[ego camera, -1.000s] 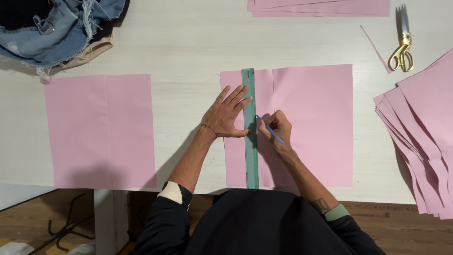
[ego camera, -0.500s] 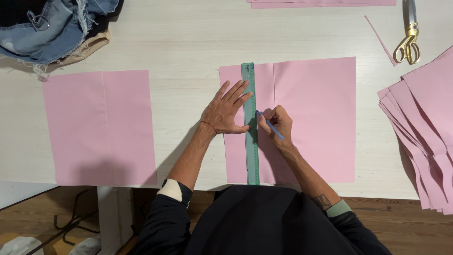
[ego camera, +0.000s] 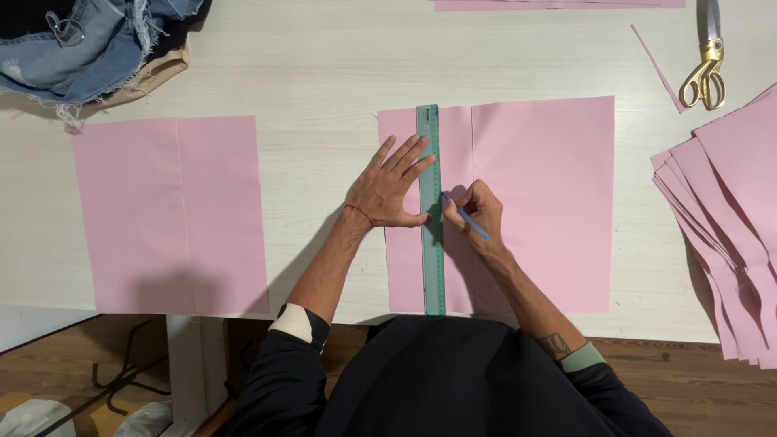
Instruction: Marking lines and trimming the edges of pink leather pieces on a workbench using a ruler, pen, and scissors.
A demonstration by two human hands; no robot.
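A green ruler [ego camera: 431, 210] is laid upright along a pink sheet [ego camera: 542, 202] on the worktop [ego camera: 324, 73]. The ruler is pressed flat by the left hand [ego camera: 390, 188], its fingers released and spread, none curled round anything. A blue pen [ego camera: 464, 216] is gripped by the fingers of the right hand [ego camera: 479, 217], its tip set at the ruler's right edge. A second pink sheet [ego camera: 170, 214] lies well apart to the left. Gold scissors [ego camera: 706, 73] and a fanned pink stack [ego camera: 728, 218] are noted at the right, denim [ego camera: 89, 44] at the far left corner.

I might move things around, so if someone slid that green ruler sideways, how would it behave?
The green ruler looks thin, flat and stiff, so it would probably slide rather than roll. The left hand presses it onto the pink sheet, which may shift with it.
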